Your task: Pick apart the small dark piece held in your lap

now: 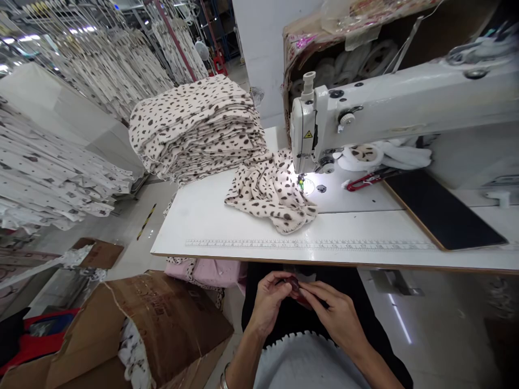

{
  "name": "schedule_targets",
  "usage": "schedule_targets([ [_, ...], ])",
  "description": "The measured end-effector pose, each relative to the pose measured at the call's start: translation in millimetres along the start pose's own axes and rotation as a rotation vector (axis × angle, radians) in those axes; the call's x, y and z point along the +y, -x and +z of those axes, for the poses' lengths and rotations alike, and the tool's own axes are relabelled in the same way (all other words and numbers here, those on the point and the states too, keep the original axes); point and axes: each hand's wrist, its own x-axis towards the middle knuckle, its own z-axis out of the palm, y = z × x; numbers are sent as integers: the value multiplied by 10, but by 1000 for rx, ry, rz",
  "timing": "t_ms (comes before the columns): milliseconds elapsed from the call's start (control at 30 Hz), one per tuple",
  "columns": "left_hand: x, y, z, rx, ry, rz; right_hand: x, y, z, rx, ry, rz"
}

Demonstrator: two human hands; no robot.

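Over my lap, just below the table's front edge, my left hand (268, 302) and my right hand (337, 312) meet. Both are closed, with fingertips pinching a small dark-red thing (292, 282); its kind is too small and covered to make out. On the white sewing table (194, 224) above them lies a crumpled cream cloth with dark spots (263, 189), one edge by the needle of the sewing machine (308, 129). A tall folded stack of the same spotted cloth (198, 127) stands behind it at the left.
Red-handled snips (363, 181) and a dark flat board (444, 210) lie right of the needle. A carton of white pieces (295, 48) stands behind the machine. An open cardboard box (174, 324) sits on the floor at left. Spotted garments (109, 65) hang on racks beyond.
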Motion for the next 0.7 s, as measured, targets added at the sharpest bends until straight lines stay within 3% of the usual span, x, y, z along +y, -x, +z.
schedule_targets([
  [300,-30,-65,5,60,-153,88,17,-13,72,25,195,-158],
  [500,-26,-37,-49,60,-147,81,0,-36,131,-3,62,-18],
  [700,-41,14,-121,16,-13,44,21,-37,163,-14,-155,247],
])
